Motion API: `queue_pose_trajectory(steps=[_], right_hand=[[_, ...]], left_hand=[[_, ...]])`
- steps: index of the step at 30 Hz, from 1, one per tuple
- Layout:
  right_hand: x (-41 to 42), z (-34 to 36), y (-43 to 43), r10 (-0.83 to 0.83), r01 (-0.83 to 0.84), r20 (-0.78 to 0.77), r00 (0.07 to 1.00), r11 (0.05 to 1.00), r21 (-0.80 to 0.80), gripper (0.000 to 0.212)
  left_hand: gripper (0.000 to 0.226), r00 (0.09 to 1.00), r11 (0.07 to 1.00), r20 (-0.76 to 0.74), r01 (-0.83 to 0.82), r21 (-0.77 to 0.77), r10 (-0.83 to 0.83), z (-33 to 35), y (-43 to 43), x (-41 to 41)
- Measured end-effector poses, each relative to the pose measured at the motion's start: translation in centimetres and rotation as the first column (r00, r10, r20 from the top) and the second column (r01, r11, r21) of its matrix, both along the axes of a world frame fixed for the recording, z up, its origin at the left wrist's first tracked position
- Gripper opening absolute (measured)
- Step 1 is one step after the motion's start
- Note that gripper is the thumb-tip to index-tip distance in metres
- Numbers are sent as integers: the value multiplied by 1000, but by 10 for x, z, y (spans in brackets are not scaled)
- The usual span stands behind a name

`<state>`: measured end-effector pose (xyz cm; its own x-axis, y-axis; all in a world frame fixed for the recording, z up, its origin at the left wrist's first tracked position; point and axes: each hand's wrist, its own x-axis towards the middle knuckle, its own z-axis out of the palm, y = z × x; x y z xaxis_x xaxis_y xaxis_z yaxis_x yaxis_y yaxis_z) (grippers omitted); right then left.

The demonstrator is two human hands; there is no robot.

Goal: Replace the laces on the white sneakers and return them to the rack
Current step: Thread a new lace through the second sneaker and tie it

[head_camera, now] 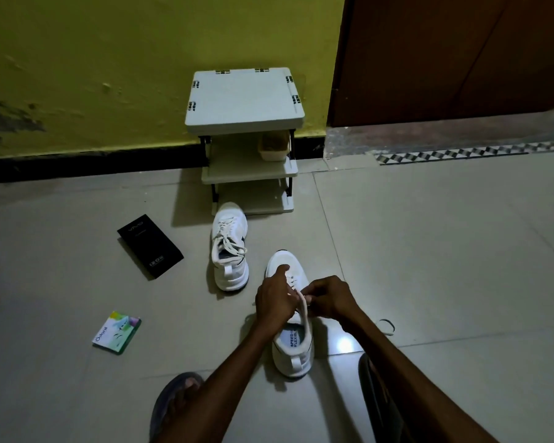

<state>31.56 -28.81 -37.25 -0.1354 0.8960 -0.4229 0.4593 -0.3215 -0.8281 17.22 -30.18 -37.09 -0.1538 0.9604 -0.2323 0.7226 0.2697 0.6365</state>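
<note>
Half done: left hand (275, 295) and right hand (328, 300) pinch the flat white lace (303, 310) of the near white sneaker (293, 346) on the floor, its laced mate (229, 247) at eleven o'clock, the grey plastic rack (247, 94) at twelve holding neither.

bare forearms (237, 356), dark sandal (162, 407) on one foot

Black box (150, 246), packet (116, 332) (Odonil) on floor (429, 251).
</note>
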Motion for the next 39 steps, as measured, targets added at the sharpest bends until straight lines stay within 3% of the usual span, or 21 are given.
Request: queue_pose_trajectory(steps=[5, 8, 10, 12, 14, 17, 19, 20, 21, 22, 23, 24, 25, 26, 27, 28, 30, 31, 33, 35, 39], right_hand=[[-12, -19, -12, -74, 33, 146, 986, 963, 266, 12], [-15, -2, -5, -60, -48, 328, 943, 948, 313, 13], [-13, 17, 4, -109, -7, 330, 938, 944, 330, 10], [-10, 44, 13, -191, 110, 207, 960, 931, 347, 12], [-12, 79, 20, -269, 293, -119, 956, 907, 303, 17], [-14, 129, 28, -261, 408, -620, 740, 907, 105, 21], [-14, 143, 30, -303, 377, -751, 586, 923, -78, 24], [-14, 142, 29, -353, 358, -739, 573, 920, -162, 23], [-14, 136, 30, -391, 334, -677, 624, 916, -221, 21], [-13, 125, 30, -368, 299, -528, 765, 930, -215, 18], [-12, 110, 30, -237, 207, -242, 941, 968, -144, 13], [-11, 95, 29, -16, 29, 116, 993, 993, -112, 7], [-8, 80, 27, 209, -154, 422, 882, 975, -161, 5], [-5, 70, 23, 397, -291, 566, 722, 917, -273, 11], [-4, 63, 20, 510, -365, 551, 660, 859, -358, 14], [-4, 66, 16, 502, -361, 434, 749, 857, -368, 11], [-1, 81, 16, 248, -209, 101, 964, 933, -293, 12], [0, 92, 20, 112, -114, -22, 993, 967, -227, 13], [4, 121, 27, -24, 1, -200, 979, 994, -112, 14], [11, 147, 33, -38, 19, -349, 936, 998, -57, 18], [26, 160, 37, -1, -18, -366, 930, 999, -49, 20]], left_hand=[[90, 998, 983, -11, 63, -173, -66, 2, 9, -11], [99, 993, 967, -26, 107, -229, -116, 2, 9, -12], [103, 987, 964, -47, 142, -225, -156, 0, 8, -12], [106, 978, 960, -67, 179, -213, -197, -2, 9, -12], [105, 970, 955, -61, 221, -199, -237, -4, 11, -11], [88, 954, 949, -88, 269, -165, -285, -5, 14, -10], [77, 938, 951, -168, 288, -114, -305, -4, 13, -11], [72, 922, 950, -232, 300, -84, -311, -3, 11, -11], [69, 902, 950, -303, 310, -45, -308, -4, 10, -12], [66, 888, 952, -354, 307, -14, -292, -5, 9, -13], [64, 894, 960, -365, 281, 8, -259, -6, 8, -15], [62, 913, 970, -341, 242, 10, -224, -7, 7, -18], [61, 936, 978, -292, 207, 4, -197, -8, 7, -20], [62, 954, 983, -239, 184, -13, -181, -9, 7, -22], [63, 966, 985, -189, 171, -32, -174, -10, 7, -24], [63, 976, 986, -144, 157, -46, -162, -10, 7, -26], [59, 987, 989, -79, 138, -44, -141, -10, 8, -28], [58, 988, 990, -56, 140, -33, -142, -10, 8, -29], [56, 989, 989, -25, 146, -16, -147, -10, 8, -32], [54, 989, 989, -25, 149, -9, -149, -9, 9, -32], [49, 990, 991, -31, 136, -16, -137, -10, 8, -32]])
